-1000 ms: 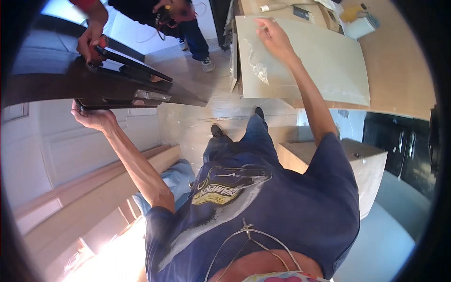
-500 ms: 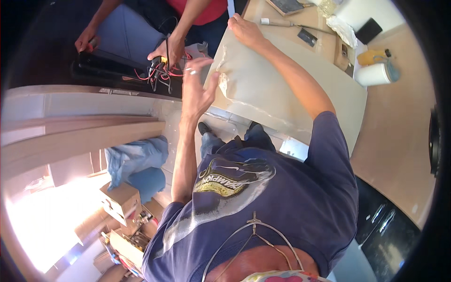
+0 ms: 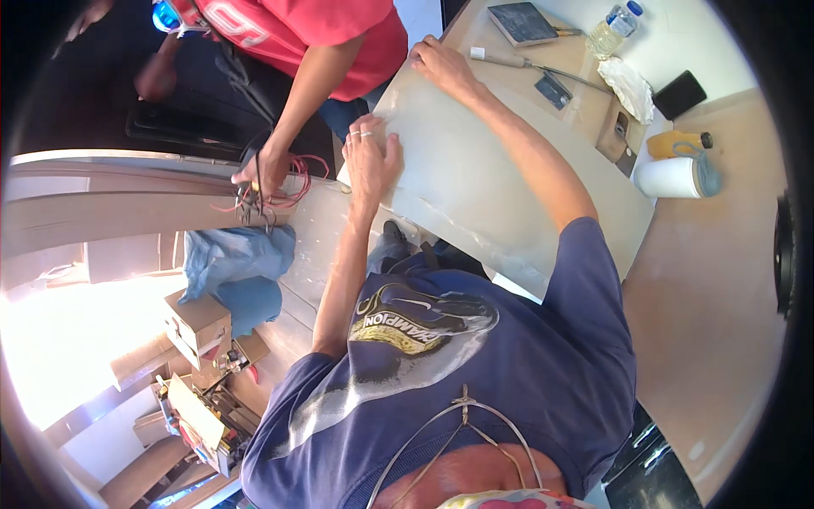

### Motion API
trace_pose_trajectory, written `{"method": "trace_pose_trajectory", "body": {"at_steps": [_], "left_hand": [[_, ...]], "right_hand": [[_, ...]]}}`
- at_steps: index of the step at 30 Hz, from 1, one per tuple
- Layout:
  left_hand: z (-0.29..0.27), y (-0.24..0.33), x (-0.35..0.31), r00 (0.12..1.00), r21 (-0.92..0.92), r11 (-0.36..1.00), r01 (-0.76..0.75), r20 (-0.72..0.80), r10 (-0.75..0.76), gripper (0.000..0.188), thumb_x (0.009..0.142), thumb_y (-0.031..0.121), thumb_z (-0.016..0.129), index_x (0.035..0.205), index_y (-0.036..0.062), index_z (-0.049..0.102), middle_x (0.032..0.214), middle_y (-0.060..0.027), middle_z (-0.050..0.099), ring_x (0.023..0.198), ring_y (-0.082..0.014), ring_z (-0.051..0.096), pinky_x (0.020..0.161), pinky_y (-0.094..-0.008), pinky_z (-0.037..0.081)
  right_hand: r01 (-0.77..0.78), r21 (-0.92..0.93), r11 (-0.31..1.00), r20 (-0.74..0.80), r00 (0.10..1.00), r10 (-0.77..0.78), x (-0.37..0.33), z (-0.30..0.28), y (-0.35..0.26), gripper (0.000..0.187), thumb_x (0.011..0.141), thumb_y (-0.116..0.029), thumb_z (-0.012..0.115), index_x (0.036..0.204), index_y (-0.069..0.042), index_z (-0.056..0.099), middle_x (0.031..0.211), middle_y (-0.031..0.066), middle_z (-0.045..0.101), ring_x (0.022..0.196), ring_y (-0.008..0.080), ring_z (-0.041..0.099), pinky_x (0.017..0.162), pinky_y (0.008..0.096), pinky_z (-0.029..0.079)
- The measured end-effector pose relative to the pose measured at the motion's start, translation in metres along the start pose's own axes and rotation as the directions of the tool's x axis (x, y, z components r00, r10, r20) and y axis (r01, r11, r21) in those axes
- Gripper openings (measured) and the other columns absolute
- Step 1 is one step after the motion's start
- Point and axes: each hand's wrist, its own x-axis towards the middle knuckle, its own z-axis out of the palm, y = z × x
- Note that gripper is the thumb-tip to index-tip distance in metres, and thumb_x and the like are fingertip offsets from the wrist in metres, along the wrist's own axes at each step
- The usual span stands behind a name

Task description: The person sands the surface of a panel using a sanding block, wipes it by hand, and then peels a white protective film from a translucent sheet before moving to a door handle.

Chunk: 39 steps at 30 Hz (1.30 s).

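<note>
A large pale panel (image 3: 487,157) with a smooth, slightly glossy top lies in front of me. My left hand (image 3: 367,161), with rings on its fingers, rests at the panel's left edge. Its fingers bend over that edge while the thumb lies on top. Farther along the same edge, at the far corner, my right hand (image 3: 445,68) is curled round the rim. The fingertips of both hands are partly hidden. Left of my left hand, a co-worker's hand (image 3: 270,170) holds a bundle of red and black wires (image 3: 292,182).
A co-worker in a red shirt (image 3: 339,42) stands at the far left. Behind the panel are a long-handled tool (image 3: 509,59), a dark card (image 3: 553,89), a clear bottle (image 3: 612,36) and a white jar (image 3: 670,178). Cardboard boxes (image 3: 197,327) and blue plastic (image 3: 237,263) sit lower left.
My left hand has come down from above the panel onto its left edge. My right hand stays at the far corner. The co-worker's wire-holding hand has moved left and nearer.
</note>
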Motion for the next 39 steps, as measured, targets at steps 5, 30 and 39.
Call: {"method": "trace_pose_trajectory", "body": {"at_steps": [5, 30, 39], "left_hand": [[0.006, 0.008, -0.004, 0.993, 0.078, 0.992, -0.097, -0.059, 0.102, 0.04, 0.088, 0.017, 0.071, 0.126, 0.0062, 0.06, 0.138, -0.0183, 0.058, 0.126, -0.0386, 0.056, 0.107, -0.0531, 0.04], [0.068, -0.003, 0.149, 0.964, -0.048, 0.976, -0.212, 0.154, 0.217, 0.015, 0.099, 0.011, 0.057, 0.099, -0.0002, 0.068, 0.11, -0.0213, 0.064, 0.106, -0.04, 0.058, 0.093, -0.0496, 0.048], [0.073, -0.011, 0.139, 0.989, -0.371, 0.928, 0.035, 0.149, 0.022, 0.021, 0.107, 0.016, 0.052, 0.109, -0.0028, 0.061, 0.11, -0.012, 0.059, 0.097, -0.0177, 0.059, 0.087, -0.0346, 0.048]], "right_hand": [[-0.103, -0.107, 0.989, 0.062, 0.992, 0.11, 0.009, 0.002, -0.003, 0.017, 0.099, -0.017, 0.054, 0.106, -0.004, 0.064, 0.113, 0.0156, 0.063, 0.099, 0.0392, 0.067, 0.084, 0.0502, 0.055], [0.013, 0.233, 0.972, -0.089, 0.996, 0.007, -0.001, 0.001, 0.015, 0.012, 0.097, -0.013, 0.059, 0.101, -0.005, 0.066, 0.108, 0.0163, 0.065, 0.093, 0.0399, 0.068, 0.083, 0.0514, 0.054], [0.079, 0.164, 0.983, -0.086, 0.994, -0.066, -0.008, -0.003, 0.006, 0.012, 0.097, -0.017, 0.061, 0.103, -0.008, 0.066, 0.111, 0.0137, 0.065, 0.094, 0.0377, 0.069, 0.08, 0.0497, 0.056]]}}
